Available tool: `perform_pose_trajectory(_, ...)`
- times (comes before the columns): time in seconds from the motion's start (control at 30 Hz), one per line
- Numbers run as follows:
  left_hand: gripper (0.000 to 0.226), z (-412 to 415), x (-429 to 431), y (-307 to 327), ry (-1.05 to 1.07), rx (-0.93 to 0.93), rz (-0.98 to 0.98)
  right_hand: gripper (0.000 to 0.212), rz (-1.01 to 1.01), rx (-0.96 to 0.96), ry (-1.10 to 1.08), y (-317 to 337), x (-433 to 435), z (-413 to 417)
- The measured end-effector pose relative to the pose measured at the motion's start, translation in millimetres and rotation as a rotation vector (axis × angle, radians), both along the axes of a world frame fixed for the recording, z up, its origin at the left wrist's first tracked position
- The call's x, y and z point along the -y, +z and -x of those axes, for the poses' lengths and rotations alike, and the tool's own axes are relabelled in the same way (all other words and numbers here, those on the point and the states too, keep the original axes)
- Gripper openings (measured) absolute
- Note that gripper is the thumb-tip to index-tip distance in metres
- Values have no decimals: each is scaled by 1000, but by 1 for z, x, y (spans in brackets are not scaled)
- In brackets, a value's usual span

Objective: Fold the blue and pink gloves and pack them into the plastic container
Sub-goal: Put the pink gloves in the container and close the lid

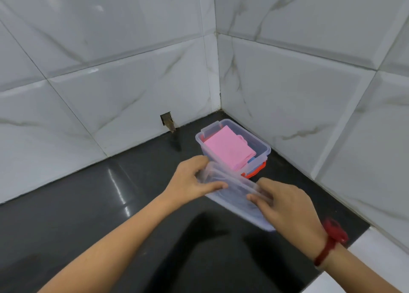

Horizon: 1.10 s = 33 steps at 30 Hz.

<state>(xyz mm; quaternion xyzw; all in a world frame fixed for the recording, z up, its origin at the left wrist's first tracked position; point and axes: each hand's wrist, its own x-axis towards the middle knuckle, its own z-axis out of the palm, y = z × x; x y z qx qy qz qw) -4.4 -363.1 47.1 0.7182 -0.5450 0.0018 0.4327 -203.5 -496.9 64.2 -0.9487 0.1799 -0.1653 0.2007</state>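
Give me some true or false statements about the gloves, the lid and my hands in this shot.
1. The pink glove lies folded inside the plastic container. True.
2. The lid is snapped onto the container. False: it is off, held in front of the open container.
3. The left hand and the right hand both hold the lid. True.
4. The blue glove lies out on the counter. False: only a sliver of the blue glove shows, under the pink glove inside the container.

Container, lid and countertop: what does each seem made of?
Container: clear, slightly frosted plastic; the pink glove shows through its wall. Lid: the same translucent plastic; the dark surface shows through it. Countertop: polished black stone, possibly granite; it mirrors light streaks.
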Motion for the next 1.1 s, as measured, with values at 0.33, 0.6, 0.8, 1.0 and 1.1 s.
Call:
perform_pose_trajectory(0.33, 51, -32, 40, -20, 369, -920, 226, 11, -558, 237, -103, 14, 64, -83)
perform_pose_trajectory(0.6, 22, -36, 70, -31, 458, -1238, 285, 14, -657, 113, -238, 3, 120, -128)
perform_pose_trajectory(0.8, 27, -36, 70, -36, 563, -1192, 301, 20, -546, 86, -243, -14, 127, -138)
perform_pose_trajectory(1.0, 29, -38, 65, -38, 620, -1205, 299, 17, -379, 90, -222, -18, 119, -145)
perform_pose_trajectory(1.1, 30, -41, 69, -35, 622, -1192, 291, 23, -316, 78, -226, -22, 119, -146)
